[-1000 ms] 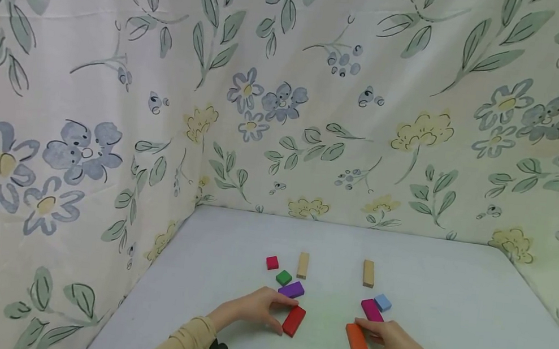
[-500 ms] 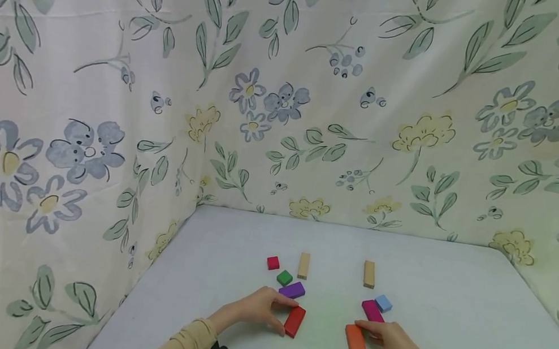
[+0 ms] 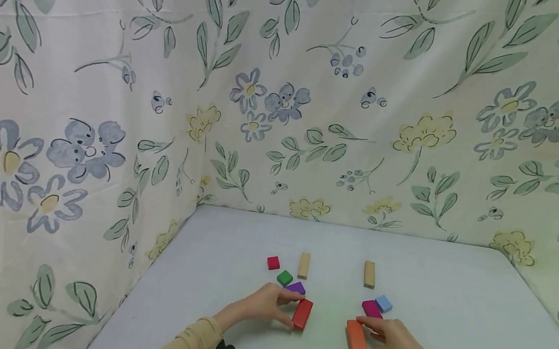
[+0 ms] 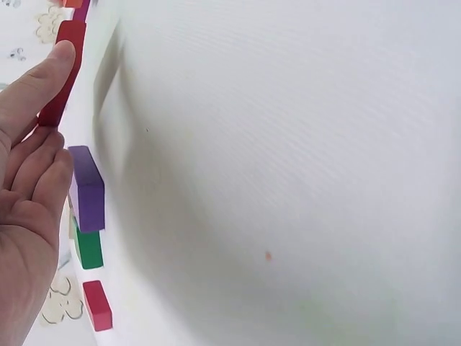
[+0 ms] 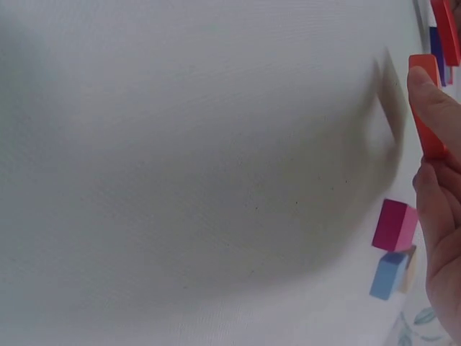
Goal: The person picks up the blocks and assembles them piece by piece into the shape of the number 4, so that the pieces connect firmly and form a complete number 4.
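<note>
My left hand (image 3: 266, 304) pinches a red rectangular block (image 3: 302, 315) by its two ends, thumb at one and fingers at the other. In the left wrist view that block (image 4: 66, 72) hangs above the white surface, apart from its shadow. An orange block (image 3: 356, 338) is held the same way by my right hand (image 3: 394, 343). The right wrist view also shows a gap between the orange block (image 5: 426, 108) and its shadow. Just beyond the left hand lies a purple block (image 3: 297, 287), partly hidden. Beyond the right hand lies a magenta block (image 3: 371, 307), its near end covered by fingers.
Two plain wooden blocks, one left (image 3: 304, 266) and one right (image 3: 369, 274), lie farther back. A green block (image 3: 285, 278) and a small red cube (image 3: 273, 262) are at left; a light blue block (image 3: 383, 304) sits beside the magenta one. Floral cloth (image 3: 342, 164) borders the white table (image 3: 433, 270).
My left hand has carried the red block a little rightward and away from me, covering part of the purple block. The right hand and orange block have risen slightly in view.
</note>
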Demonstrator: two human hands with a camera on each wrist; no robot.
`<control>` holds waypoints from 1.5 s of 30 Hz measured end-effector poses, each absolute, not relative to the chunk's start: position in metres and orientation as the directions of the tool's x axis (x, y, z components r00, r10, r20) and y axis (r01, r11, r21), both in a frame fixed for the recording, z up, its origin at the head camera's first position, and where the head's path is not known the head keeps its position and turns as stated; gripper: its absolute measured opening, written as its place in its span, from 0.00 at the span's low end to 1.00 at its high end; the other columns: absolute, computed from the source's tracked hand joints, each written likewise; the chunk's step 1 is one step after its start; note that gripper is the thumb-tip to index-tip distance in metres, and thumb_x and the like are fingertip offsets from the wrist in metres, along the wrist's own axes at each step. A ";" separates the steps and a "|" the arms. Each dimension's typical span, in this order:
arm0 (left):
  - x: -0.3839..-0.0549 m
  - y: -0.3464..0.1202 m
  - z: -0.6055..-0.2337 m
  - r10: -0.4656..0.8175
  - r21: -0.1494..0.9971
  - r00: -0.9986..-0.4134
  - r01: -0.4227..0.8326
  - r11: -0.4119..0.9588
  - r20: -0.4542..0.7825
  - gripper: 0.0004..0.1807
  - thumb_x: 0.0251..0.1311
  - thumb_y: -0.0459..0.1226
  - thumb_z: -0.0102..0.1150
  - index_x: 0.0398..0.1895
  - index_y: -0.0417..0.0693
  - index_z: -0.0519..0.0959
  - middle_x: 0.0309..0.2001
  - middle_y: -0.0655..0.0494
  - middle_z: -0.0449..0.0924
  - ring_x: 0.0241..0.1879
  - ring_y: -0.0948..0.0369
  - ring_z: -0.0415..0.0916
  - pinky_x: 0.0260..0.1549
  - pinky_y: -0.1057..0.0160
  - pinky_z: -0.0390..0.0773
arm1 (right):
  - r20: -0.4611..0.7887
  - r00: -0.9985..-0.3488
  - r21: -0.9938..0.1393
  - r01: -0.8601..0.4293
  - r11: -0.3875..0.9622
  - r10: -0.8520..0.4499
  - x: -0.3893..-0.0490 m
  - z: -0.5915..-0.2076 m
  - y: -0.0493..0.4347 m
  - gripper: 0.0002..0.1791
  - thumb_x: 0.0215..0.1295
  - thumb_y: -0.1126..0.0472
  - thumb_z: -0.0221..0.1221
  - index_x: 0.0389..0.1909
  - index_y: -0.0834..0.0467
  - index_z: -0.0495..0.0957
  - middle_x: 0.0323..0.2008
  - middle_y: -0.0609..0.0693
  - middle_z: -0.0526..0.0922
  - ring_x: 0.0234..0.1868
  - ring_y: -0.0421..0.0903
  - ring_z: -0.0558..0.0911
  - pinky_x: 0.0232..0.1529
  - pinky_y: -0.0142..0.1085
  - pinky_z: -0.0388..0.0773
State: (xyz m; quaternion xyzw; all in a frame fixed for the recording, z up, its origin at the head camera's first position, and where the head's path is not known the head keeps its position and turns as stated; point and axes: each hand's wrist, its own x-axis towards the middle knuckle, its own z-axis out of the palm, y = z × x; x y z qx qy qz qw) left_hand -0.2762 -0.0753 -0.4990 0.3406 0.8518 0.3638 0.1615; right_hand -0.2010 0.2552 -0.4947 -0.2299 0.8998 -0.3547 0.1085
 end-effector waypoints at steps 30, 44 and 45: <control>-0.284 -0.013 -0.506 0.627 0.771 -0.779 0.407 0.490 0.012 0.33 0.46 0.39 0.73 0.60 0.51 0.76 0.58 0.56 0.78 0.57 0.61 0.76 0.52 0.69 0.76 | -0.032 -0.885 -0.703 -0.311 0.639 -0.465 -0.201 -0.495 0.258 0.40 0.44 0.47 0.72 0.57 0.64 0.75 0.55 0.61 0.79 0.53 0.60 0.78 0.43 0.39 0.82; -0.283 -0.001 -0.515 0.607 0.657 -0.794 0.473 0.587 0.030 0.33 0.41 0.44 0.76 0.56 0.52 0.79 0.53 0.59 0.81 0.57 0.65 0.75 0.55 0.67 0.74 | -0.025 -0.882 -0.714 -0.313 0.626 -0.470 -0.199 -0.492 0.259 0.39 0.45 0.50 0.73 0.57 0.65 0.74 0.54 0.62 0.79 0.53 0.61 0.78 0.42 0.40 0.82; -0.282 -0.001 -0.515 0.609 0.653 -0.793 0.476 0.589 0.028 0.33 0.40 0.44 0.76 0.56 0.52 0.79 0.53 0.59 0.81 0.57 0.65 0.75 0.55 0.67 0.74 | -0.021 -0.881 -0.716 -0.316 0.622 -0.472 -0.199 -0.491 0.259 0.39 0.45 0.50 0.73 0.57 0.65 0.74 0.54 0.62 0.79 0.53 0.61 0.78 0.42 0.41 0.82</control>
